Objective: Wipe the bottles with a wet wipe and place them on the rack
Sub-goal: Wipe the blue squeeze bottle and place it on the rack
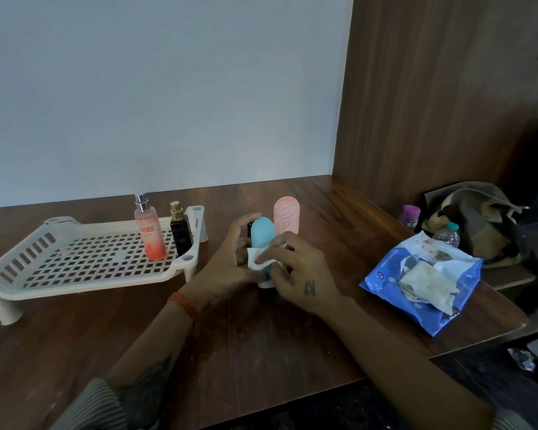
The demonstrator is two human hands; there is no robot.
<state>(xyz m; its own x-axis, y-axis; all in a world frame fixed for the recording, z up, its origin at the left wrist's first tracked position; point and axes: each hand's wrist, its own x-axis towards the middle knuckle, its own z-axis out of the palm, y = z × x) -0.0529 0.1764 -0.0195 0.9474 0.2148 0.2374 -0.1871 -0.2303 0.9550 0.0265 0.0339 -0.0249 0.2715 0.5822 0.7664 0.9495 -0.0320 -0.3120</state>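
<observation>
At the middle of the wooden table my left hand point(230, 262) holds a blue round-topped bottle point(262, 232) upright. My right hand point(295, 268) pinches a white wet wipe point(257, 259) against the bottle's lower half. A pink round-topped bottle point(286, 216) stands just behind, and a small dark object shows behind the blue one. The cream perforated rack point(84, 259) sits to the left, with a pink spray bottle point(149, 232) and a black perfume bottle point(180, 229) standing on its right end.
A blue wet-wipe pack point(385, 283) lies open at the right with used wipes point(426, 283) on it. Beyond the table's right edge are two small plastic bottles point(410, 216) and a bag point(475, 225). A wooden panel rises at the back right.
</observation>
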